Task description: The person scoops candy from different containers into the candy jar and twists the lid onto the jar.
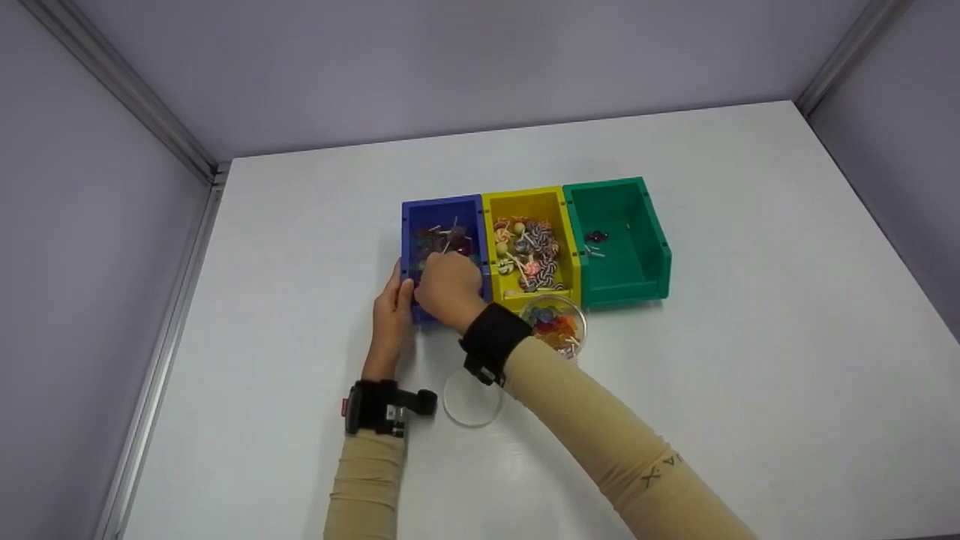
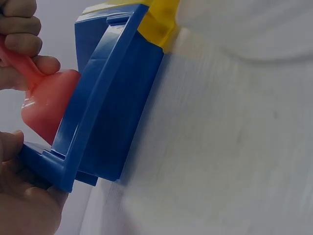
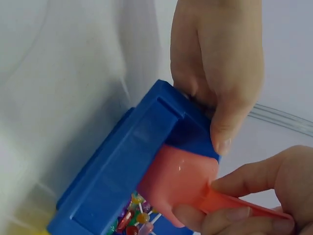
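My right hand (image 1: 450, 289) grips the handle of a coral-red scoop (image 3: 181, 178), its head down inside the blue bin (image 1: 441, 204). In the head view the scoop is hidden under that hand. My left hand (image 1: 391, 311) holds the left side wall of the blue bin, its thumb over the rim, as the right wrist view shows. Lollipops (image 3: 142, 218) with coloured heads and white sticks lie in the bin near the scoop. The left wrist view has the scoop (image 2: 51, 103) behind the bin's front lip (image 2: 95, 98).
Joined to the blue bin are a yellow bin (image 1: 525, 196) of striped lollipops and a green bin (image 1: 619, 289) with a few lollipops. A clear round container (image 1: 583, 324) of colourful lollipops stands in front of the yellow bin, partly behind my right arm. Nearby lies a clear round lid (image 1: 471, 401).
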### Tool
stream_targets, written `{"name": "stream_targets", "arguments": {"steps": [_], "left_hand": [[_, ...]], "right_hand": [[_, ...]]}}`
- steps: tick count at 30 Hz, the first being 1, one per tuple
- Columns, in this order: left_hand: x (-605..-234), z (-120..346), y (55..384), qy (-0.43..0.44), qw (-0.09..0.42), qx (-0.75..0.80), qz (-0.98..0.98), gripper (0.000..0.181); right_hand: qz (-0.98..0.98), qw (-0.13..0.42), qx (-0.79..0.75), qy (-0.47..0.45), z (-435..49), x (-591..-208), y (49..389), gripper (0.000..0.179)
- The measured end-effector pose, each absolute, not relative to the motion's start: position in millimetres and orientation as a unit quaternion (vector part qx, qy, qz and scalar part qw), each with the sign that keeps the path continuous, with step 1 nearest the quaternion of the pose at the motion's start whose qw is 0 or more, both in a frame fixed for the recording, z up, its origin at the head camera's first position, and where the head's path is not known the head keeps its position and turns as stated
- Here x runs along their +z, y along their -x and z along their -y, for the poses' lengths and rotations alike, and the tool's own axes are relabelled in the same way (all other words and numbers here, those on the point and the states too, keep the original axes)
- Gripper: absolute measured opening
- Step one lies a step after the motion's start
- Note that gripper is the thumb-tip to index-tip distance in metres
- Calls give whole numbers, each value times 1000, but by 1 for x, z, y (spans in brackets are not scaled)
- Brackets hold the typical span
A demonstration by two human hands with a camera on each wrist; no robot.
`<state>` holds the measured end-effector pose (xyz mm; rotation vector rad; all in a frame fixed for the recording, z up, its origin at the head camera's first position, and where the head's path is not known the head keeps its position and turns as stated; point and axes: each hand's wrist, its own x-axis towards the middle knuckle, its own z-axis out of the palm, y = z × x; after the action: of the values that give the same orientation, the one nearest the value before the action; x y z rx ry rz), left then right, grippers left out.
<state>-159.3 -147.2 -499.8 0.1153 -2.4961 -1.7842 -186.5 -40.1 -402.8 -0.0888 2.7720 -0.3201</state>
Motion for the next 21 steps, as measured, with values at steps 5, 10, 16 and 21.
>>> {"name": "stream_targets", "arguments": {"steps": [5, 10, 16, 21], "left_hand": [[-500, 147, 159, -45, 29, -599, 799, 48], [-501, 149, 161, -51, 24, -607, 793, 48], [-501, 150, 162, -54, 29, -605, 794, 48], [-502, 148, 160, -51, 36, -604, 794, 47]], "right_hand": [[-980, 143, -138, 5, 43, -416, 184, 38], [-977, 119, -174, -35, 45, -431, 190, 37], [-967, 68, -236, -63, 48, -447, 196, 32], [-963, 40, -256, -76, 50, -463, 199, 27]]}}
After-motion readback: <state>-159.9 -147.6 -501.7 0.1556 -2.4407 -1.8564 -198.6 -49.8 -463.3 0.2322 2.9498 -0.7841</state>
